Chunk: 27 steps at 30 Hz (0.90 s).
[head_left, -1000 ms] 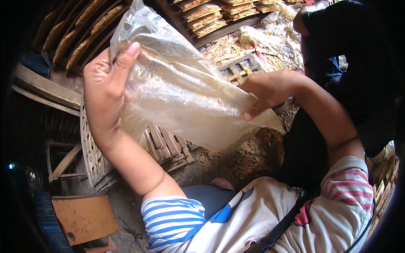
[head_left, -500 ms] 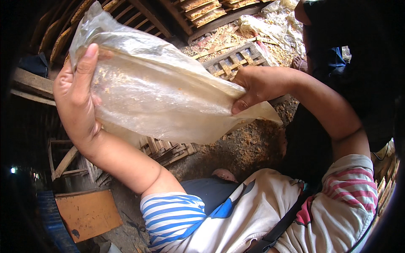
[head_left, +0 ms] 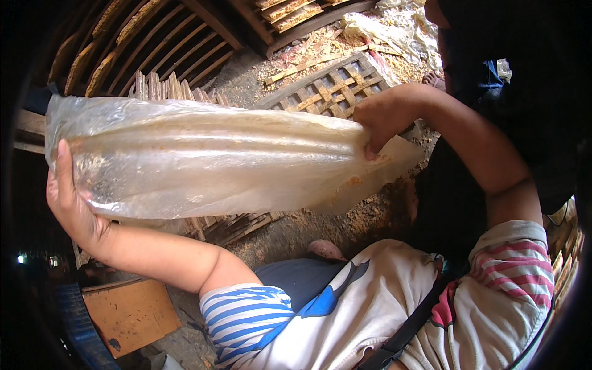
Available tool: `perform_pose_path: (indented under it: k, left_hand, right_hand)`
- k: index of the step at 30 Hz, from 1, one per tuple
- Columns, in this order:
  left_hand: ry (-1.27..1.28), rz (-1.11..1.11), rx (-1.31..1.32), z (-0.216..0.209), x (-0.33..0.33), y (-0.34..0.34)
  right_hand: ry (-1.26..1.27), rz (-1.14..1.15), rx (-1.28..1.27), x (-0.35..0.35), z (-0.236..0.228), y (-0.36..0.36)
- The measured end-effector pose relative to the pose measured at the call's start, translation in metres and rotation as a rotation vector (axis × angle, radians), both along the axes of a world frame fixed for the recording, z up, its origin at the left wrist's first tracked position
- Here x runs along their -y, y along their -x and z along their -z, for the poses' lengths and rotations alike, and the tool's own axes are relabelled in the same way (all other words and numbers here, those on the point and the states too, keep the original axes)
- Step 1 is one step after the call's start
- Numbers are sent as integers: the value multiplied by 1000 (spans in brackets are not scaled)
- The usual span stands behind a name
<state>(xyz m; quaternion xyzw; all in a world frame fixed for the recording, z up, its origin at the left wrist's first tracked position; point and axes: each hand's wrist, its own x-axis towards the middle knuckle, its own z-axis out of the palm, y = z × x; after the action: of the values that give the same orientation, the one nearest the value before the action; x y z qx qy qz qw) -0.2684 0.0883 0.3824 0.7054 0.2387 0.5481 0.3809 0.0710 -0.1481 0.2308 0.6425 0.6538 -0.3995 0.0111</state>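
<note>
A long, cloudy plastic sheet, smeared with yellowish bits, is stretched sideways in the air before me. At its left end my left hand grips it, thumb on the near face and the other fingers mostly hidden behind the film. My right hand pinches the right part of the sheet, and a loose corner hangs beyond it. Lengthwise folds run between the two hands. Behind the sheet's upper right edge lies a woven bamboo tray in a wooden frame.
Slatted wooden racks stand at the upper left. Crumpled plastic and crumbs litter the floor at the far right. Near a sandalled foot, a person in dark clothing fills the right side. An orange-brown board lies at lower left.
My left hand has moved left and down, drawing the sheet out longer and flatter. My right hand has shifted slightly right. More of the woven tray shows now.
</note>
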Motion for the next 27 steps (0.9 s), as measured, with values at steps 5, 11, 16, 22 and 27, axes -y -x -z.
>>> perform_pose_path:
  k: [5, 11, 16, 22, 27]
  left_hand:
    - [65, -52, 0, -5, -1, 27]
    - [94, -172, 44, -10, 0, 63]
    - [164, -230, 36, -8, 2, 83]
    - [273, -260, -317, -7, -12, 131]
    - [332, -110, -782, 14, -16, 136]
  right_hand:
    - [32, -27, 39, 2, 8, -8]
    - [73, -19, 42, 2, 13, -18]
    - [154, -79, 148, 10, 27, -38]
    - [197, -6, 316, 7, 18, -67]
    - [-218, 200, 262, 40, -7, -115]
